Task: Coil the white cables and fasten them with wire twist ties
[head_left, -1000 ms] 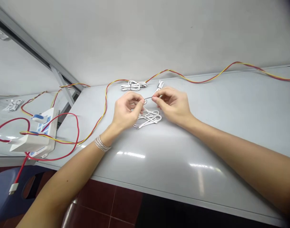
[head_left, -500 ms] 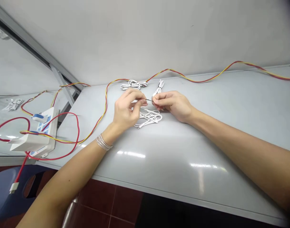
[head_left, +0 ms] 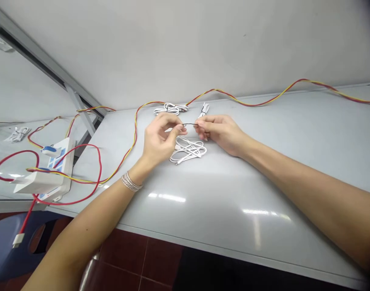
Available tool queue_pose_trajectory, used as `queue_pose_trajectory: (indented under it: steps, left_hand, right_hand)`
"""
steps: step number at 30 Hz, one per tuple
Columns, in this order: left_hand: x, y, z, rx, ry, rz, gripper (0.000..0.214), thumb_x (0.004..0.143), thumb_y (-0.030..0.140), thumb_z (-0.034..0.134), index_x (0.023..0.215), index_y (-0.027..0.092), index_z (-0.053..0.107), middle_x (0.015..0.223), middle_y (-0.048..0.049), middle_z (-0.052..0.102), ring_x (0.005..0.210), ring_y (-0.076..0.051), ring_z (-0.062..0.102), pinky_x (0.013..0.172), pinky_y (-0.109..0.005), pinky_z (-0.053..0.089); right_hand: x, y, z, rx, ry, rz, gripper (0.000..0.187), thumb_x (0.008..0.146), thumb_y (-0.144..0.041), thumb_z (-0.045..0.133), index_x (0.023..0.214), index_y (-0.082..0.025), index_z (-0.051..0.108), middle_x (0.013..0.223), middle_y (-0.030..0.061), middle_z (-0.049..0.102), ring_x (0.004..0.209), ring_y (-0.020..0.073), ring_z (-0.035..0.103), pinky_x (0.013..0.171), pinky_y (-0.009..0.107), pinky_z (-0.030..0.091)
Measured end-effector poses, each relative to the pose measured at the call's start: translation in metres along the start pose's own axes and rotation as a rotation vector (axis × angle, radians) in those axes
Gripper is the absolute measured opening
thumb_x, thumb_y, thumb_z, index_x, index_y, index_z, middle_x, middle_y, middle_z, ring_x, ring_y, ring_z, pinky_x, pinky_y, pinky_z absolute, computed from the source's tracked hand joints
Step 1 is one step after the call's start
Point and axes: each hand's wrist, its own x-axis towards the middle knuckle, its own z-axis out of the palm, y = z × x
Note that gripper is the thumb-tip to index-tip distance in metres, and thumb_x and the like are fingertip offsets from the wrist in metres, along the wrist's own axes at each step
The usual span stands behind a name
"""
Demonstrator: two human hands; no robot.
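Pinching a thin black twist tie (head_left: 191, 124) at its two ends, the left hand's grip (head_left: 159, 139) and the right hand's grip (head_left: 221, 133) are holding it up above a loose bundle of white cable (head_left: 188, 150) on the grey counter (head_left: 263, 173). The tie is looking light and slightly springy, so its tips are the surest hold, while a white cable coil (head_left: 171, 108) and an upright cable bundle (head_left: 204, 109) are lying just beyond.

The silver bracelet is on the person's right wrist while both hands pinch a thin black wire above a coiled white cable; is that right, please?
No: the head view shows the silver bracelet on the left wrist. Otherwise it stands: the left hand and right hand pinch the thin black wire above the coiled white cable.
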Motion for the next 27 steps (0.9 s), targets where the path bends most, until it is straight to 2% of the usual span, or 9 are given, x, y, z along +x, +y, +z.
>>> queue_pose_trajectory:
  steps: [10,15,19,23,27]
  left_hand:
    - [0.0004,0.0002,-0.0003,-0.071,0.004,-0.087,0.014,0.088,0.028,0.069,0.086,0.014,0.065,0.092,-0.0036,0.056,0.077,-0.013,0.07,0.072,-0.033,0.067]
    - [0.0025,0.0009,-0.0002,-0.194,-0.01,-0.26,0.029,0.08,0.04,0.077,0.083,0.015,0.064,0.088,-0.0026,0.059,0.075,-0.013,0.069,0.074,-0.033,0.066]
    - [0.0036,-0.0015,-0.0014,-0.322,-0.071,-0.412,0.029,0.076,0.038,0.081,0.083,0.015,0.063,0.083,-0.001,0.061,0.075,-0.013,0.07,0.077,-0.031,0.064]
    - [0.0045,-0.0033,-0.0026,-0.329,-0.086,-0.401,0.031,0.075,0.04,0.082,0.082,0.016,0.063,0.082,-0.0013,0.063,0.075,-0.014,0.07,0.074,-0.029,0.062]
    - [0.0052,-0.0018,-0.0037,-0.243,-0.064,-0.349,0.03,0.077,0.041,0.08,0.082,0.016,0.063,0.08,-0.002,0.064,0.074,-0.014,0.07,0.07,-0.029,0.061]
  right_hand:
    - [-0.0003,0.0043,-0.0015,0.009,0.038,-0.024,0.019,0.069,-0.029,0.081,0.074,-0.017,0.067,0.069,0.0005,0.055,0.063,0.0119,0.049,0.06,0.027,0.037]
    - [0.0004,0.004,-0.0042,-0.009,-0.044,-0.001,0.022,0.073,-0.033,0.079,0.071,-0.016,0.065,0.07,0.0014,0.055,0.064,0.0118,0.048,0.059,0.027,0.036]
    - [0.0012,0.0029,-0.007,-0.028,-0.119,0.018,0.025,0.074,-0.035,0.079,0.069,-0.016,0.063,0.066,0.0008,0.053,0.061,0.0117,0.045,0.058,0.027,0.034]
    - [0.0012,0.0027,-0.0067,-0.029,-0.132,0.014,0.025,0.073,-0.034,0.079,0.068,-0.016,0.062,0.065,0.0005,0.053,0.061,0.0118,0.046,0.058,0.027,0.035]
    - [0.0006,0.0051,-0.0046,-0.004,-0.02,-0.055,0.023,0.073,-0.034,0.08,0.079,-0.017,0.066,0.073,0.0007,0.058,0.064,0.0114,0.05,0.058,0.026,0.037]
